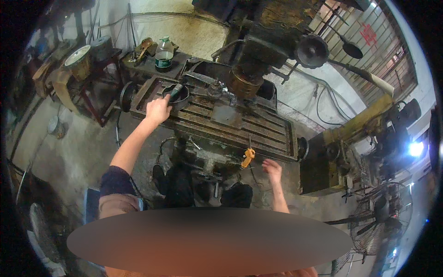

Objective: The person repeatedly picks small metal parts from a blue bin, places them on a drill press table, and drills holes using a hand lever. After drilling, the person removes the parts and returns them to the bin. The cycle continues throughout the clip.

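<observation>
- The left hand [158,111] reaches forward to a dark round pan [181,102] at the left part of the slotted metal counter [272,135].
- Its fingers meet the near end of a grey-green cylindrical tool [175,90]; how firmly they close on it cannot be told.
- That tool slants over the pan, its long axis running from the hand at lower left to a far end at upper right, away from the person.
- The right hand [273,171] holds nothing; its fingers are loosely bent, thumb apart from them, pointing away and slightly left.
- Just left of it, an orange-yellow tool [248,158] sits at the counter's near edge.
- Its thin dark rod points away from the person over the counter; its body tilts down toward the lower left.
- A clear bottle [164,54] stands upright beyond the pan.
</observation>
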Demonstrator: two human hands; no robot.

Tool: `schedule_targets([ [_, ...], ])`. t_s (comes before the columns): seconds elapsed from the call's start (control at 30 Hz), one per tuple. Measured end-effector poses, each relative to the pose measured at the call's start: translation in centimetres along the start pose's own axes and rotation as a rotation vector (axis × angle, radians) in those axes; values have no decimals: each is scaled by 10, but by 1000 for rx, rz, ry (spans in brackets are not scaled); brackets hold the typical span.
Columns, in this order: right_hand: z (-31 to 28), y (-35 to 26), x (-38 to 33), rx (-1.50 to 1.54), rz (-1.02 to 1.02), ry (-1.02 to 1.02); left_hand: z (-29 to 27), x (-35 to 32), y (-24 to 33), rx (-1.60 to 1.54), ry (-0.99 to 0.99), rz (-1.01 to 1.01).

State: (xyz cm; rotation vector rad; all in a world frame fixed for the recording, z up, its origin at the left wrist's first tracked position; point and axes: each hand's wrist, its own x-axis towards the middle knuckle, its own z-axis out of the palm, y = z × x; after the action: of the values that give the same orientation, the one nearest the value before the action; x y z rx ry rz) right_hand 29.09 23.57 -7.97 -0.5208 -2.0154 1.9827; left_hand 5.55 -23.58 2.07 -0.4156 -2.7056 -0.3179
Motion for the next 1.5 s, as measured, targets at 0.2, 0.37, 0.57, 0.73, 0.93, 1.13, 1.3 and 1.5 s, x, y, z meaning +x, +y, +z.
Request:
schedule_targets([
  [0.2, 40, 69, 23, -72, 189, -245, -31, -22, -8, -145, 70, -17],
  [0.37, 48, 103, 37, -131, 10, -296, -75, -82, -49, -183, 53, -100],
  [0.57, 57, -58, -24, -672, -659, 35, -106, -209, -146, -292, -33, -471],
  [0.73, 86, -147, -44, -1038, -272, -258, -97, -281, -185, -311, -110, -741],
  [0.93, 139, -144, 27, -1543, -213, -262, -85, -325, -209, -145, -22, -673],
  [1.13, 192, -152, 70, -1460, -185, -137, -106, -379, -213, -152, -50, -878],
  [1.3, 178, -144, 63, -1364, -180, -174, -94, -405, -193, -227, 52, -774],
  [1.5, 78, -103, 44, -1299, -252, -310, -43, -436, -165, -403, -442, -839],
])
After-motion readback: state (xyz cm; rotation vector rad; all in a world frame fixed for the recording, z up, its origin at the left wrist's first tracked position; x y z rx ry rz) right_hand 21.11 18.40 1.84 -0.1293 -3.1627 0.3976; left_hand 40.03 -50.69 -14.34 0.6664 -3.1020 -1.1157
